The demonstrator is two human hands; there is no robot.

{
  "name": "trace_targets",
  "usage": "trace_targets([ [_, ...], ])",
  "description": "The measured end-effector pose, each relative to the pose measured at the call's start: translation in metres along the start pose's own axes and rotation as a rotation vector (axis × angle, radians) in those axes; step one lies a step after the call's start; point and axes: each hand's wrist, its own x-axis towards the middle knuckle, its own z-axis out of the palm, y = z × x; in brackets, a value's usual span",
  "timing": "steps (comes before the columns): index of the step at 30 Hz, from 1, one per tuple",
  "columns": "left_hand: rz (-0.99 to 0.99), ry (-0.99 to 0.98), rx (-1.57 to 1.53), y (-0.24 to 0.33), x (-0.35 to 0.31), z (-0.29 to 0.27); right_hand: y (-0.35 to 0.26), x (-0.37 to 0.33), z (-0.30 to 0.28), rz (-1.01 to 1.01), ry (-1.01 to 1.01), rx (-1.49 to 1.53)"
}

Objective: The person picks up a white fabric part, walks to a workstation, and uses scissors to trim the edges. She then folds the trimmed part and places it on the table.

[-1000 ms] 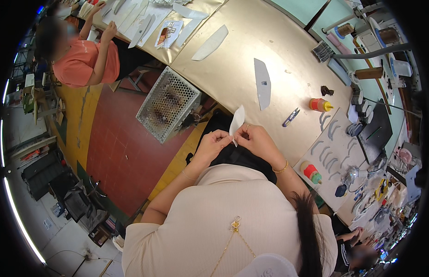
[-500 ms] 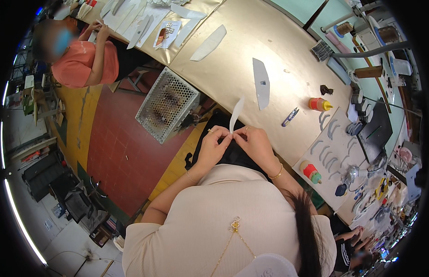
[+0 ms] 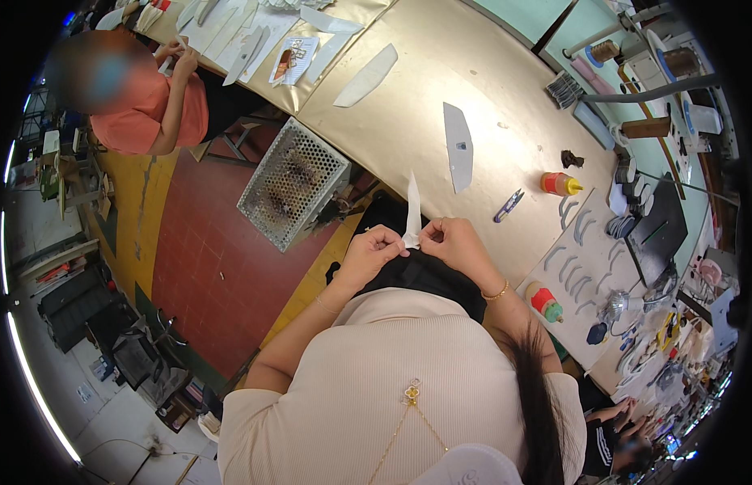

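Between my hands, above my lap at the table's near edge, a thin white pointed strip (image 3: 413,212) stands upright, its tip toward the table. My left hand (image 3: 374,252) pinches its lower end from the left. Opposite it, my right hand (image 3: 449,246) pinches the same end with thumb and forefinger. Beyond them on the gold-coloured tabletop (image 3: 424,73) lies a grey curved panel (image 3: 458,149) with a small dark mark. A white curved panel (image 3: 366,77) rests farther left. The strip's material cannot be made out.
Right of my hands are a blue cutter (image 3: 509,205), a yellow-capped bottle (image 3: 560,183), a green-capped bottle (image 3: 544,301) and several grey curved strips (image 3: 582,226). A perforated metal box (image 3: 291,186) stands left of the table. A co-worker (image 3: 137,105) sits at far left.
The white strip has turned from leaning right to nearly straight up, showing a wider lower end. My hands have moved slightly apart and a little nearer to me.
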Motion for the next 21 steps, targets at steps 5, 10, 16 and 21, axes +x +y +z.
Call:
trace_targets([
  [5, -0.149, -0.031, -0.064, 0.012, 0.005, 0.000, -0.007, 0.002, -0.002, -0.092, -0.027, -0.075],
  [10, -0.184, -0.024, -0.014, 0.013, 0.008, 0.003, -0.011, -0.001, 0.006, -0.111, -0.027, -0.081],
  [16, -0.099, 0.010, -0.087, 0.006, 0.007, 0.007, -0.011, -0.003, 0.011, -0.038, 0.081, 0.057],
  [21, 0.034, 0.010, -0.094, -0.005, 0.003, 0.015, -0.001, -0.001, 0.017, 0.063, -0.017, -0.011],
])
